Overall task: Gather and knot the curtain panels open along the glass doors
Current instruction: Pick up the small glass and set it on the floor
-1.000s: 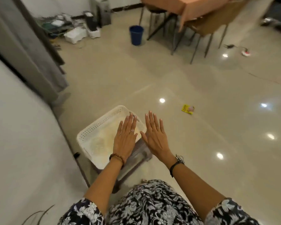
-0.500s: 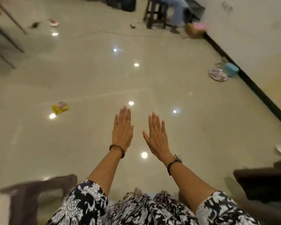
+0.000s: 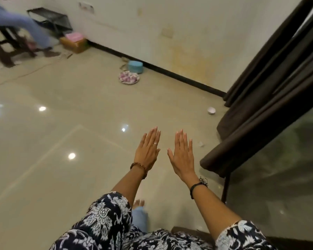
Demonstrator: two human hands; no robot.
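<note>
A home living room: glossy tiled floor [image 3: 43,141], dark curtains [image 3: 271,98] along glass doors [image 3: 287,168].

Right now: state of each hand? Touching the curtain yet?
Left hand: open, fingers straight, holding nothing.
Right hand: open, fingers straight, holding nothing, clear of the dark curtain.

Curtain panels [image 3: 271,91] right of hands; bowl [image 3: 211,110] near curtain hem.

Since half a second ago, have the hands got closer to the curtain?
Yes. The view swung right: the dark curtain, out of view before, now hangs just right of the right hand. Both hands, left hand included, stay flat and empty.
</note>
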